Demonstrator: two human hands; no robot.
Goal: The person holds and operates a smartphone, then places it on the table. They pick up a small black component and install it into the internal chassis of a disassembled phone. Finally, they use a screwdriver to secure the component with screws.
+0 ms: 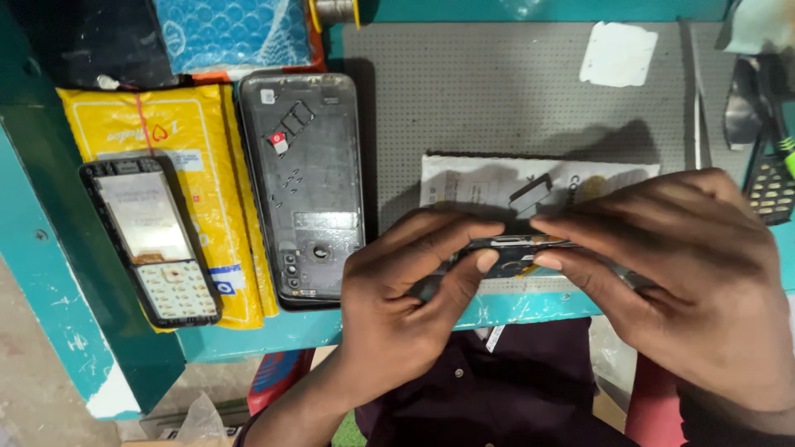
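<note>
At the grey perforated mat's (497,91) six o'clock edge, left hand (406,290) and right hand (687,273) pinch a thin dark phone board (517,248) edge-on, fingertips closed; even, light pressure seems wise

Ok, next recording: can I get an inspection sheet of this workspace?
Surface: teal bench with a grey perforated mat.
Job's things: slim phone body, held edge-on over the bench's front edge.
Clutter: dark phone back cover, inner side up; keypad phone frame on a yellow padded envelope; printed paper; white square patch; blue bubble wrap; tweezers.
Grippers: left hand and right hand pinch the phone body's ends with their fingertips.
Cables: nothing seen.
Surroundings: bare concrete floor at left, the person's dark shirt below.
</note>
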